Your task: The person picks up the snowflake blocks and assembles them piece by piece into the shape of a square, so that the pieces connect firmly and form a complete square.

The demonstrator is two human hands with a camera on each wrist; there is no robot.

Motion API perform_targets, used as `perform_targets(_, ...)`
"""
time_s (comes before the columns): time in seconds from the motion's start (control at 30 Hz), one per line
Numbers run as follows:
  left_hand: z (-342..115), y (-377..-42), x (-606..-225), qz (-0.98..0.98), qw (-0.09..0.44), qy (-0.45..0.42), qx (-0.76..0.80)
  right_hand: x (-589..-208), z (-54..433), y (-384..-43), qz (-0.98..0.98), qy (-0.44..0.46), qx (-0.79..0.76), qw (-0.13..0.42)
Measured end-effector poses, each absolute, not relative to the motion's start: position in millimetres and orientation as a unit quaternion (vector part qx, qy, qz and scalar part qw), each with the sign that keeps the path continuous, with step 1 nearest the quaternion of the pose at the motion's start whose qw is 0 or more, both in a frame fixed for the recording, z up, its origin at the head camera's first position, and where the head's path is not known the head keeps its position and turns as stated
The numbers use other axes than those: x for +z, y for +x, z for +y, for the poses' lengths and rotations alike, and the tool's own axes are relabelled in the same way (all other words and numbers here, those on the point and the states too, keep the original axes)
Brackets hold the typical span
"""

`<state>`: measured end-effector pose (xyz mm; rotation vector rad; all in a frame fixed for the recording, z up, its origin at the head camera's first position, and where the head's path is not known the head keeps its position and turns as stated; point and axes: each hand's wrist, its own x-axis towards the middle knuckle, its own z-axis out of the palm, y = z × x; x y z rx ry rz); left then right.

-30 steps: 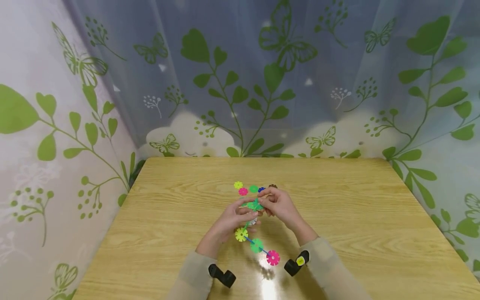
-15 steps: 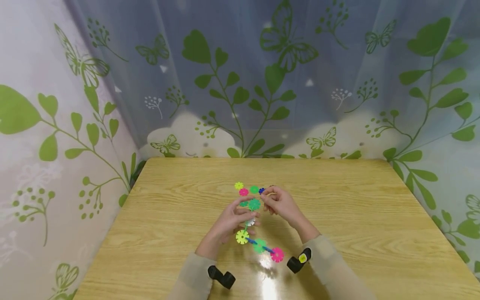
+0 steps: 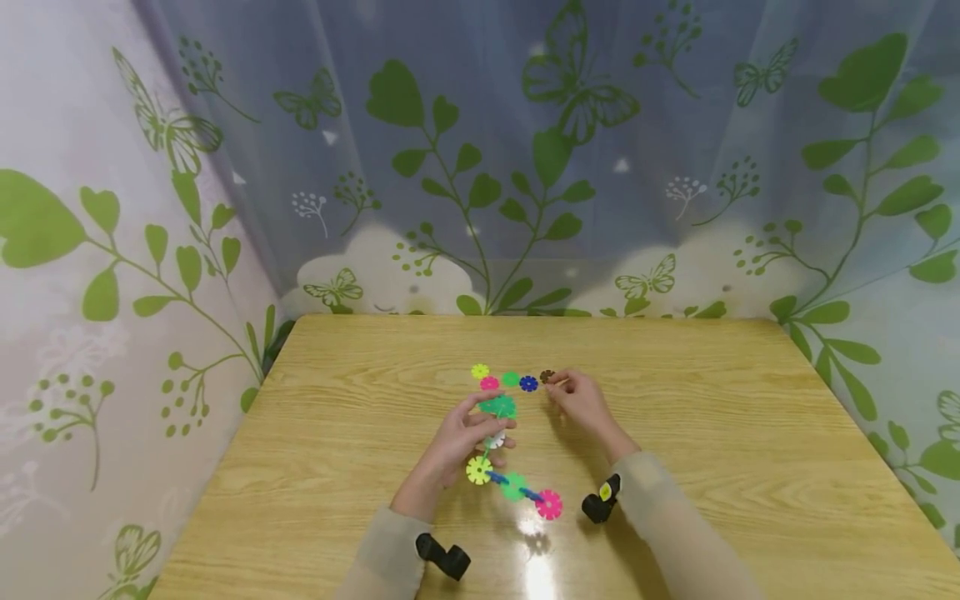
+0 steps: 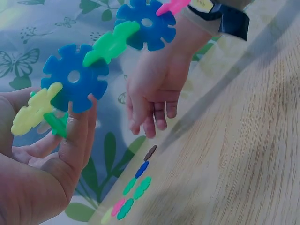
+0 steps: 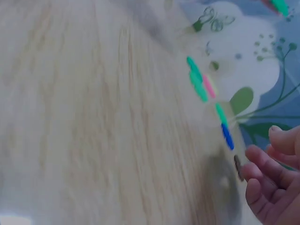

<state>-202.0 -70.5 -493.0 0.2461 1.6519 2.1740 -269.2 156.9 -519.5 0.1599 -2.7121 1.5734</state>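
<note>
My left hand (image 3: 457, 437) holds a chain of interlocking plastic snowflake discs by its white disc (image 3: 495, 440). From there the chain runs toward me through a yellow disc (image 3: 479, 471), blue discs (image 4: 75, 77), a green disc (image 3: 513, 487) and a pink disc (image 3: 549, 504). A further green piece (image 4: 57, 124) shows by the left fingers. My right hand (image 3: 585, 404) is beside a loose brown disc (image 3: 547, 377) at the right end of a row. In the left wrist view its loosely bent fingers hang above that disc, with nothing seen in them.
Other loose discs lie on the wooden table (image 3: 712, 433): a dark blue disc (image 3: 528, 383), a green disc (image 3: 511, 379), a pink disc (image 3: 489, 383), a yellow disc (image 3: 480, 371), and two teal-green discs (image 3: 501, 406) just beyond the left hand. A patterned curtain (image 3: 480, 167) hangs behind.
My right hand has left the green discs by the left hand and moved right to the brown disc. My left hand stays nearly still with the chain, whose free end swings slightly.
</note>
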Motion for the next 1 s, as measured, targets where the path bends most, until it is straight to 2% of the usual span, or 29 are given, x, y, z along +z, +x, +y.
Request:
perform_targets(0.27, -69, -201, -491, 0.594, 0.181, 0.07, 0.781, -525, 157, -285, -0.891, 0.043, 0.451, 0.031)
perform_targets(0.57, -68, -201, -489, 0.576, 0.168, 0.056, 0.798, -531, 157, -300, -0.954, 0.099, 0.278, 0.049)
perform_targets(0.77, -67, -202, -487, 0.573, 0.162, 0.055, 0.801, -534, 154, -306, -0.978, 0.085, 0.191, 0.029)
perform_targets(1.0, -67, -202, -487, 0.58, 0.154, 0.055, 0.798, -536, 155, -307, -0.978, 0.076, 0.194, 0.021)
